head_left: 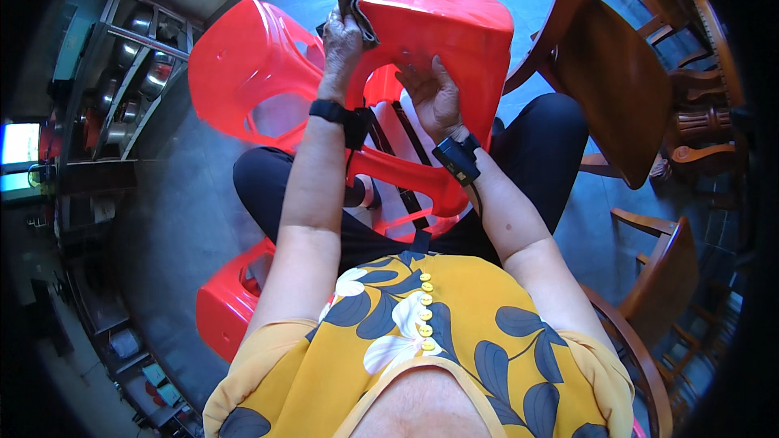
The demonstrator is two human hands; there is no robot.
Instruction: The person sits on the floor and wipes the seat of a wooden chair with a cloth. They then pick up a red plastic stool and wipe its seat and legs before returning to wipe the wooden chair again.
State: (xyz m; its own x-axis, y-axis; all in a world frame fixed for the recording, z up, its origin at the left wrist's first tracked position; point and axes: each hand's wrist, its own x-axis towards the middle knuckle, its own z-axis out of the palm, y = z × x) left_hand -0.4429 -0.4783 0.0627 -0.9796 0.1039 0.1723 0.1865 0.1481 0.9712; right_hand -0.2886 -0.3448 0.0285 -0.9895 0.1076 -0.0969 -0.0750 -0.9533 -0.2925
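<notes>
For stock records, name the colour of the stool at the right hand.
The plastic stool is red, best seen in head view.

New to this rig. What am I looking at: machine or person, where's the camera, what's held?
No machine here: these are a person's two bare hands. The single picture comes from the left of two fisheye cameras worn on the head, looking down, so straight edges bend near the rim. Left in the picture is the person's left.

The left hand grips a dark cloth by a red stool in front of the person. The right hand is open at the stool's side; whether it touches is hard to tell. Each wrist wears a black device.

On the left are a second stool and a rack of metal pots; on the right, wooden chairs. The floor is grey.
</notes>
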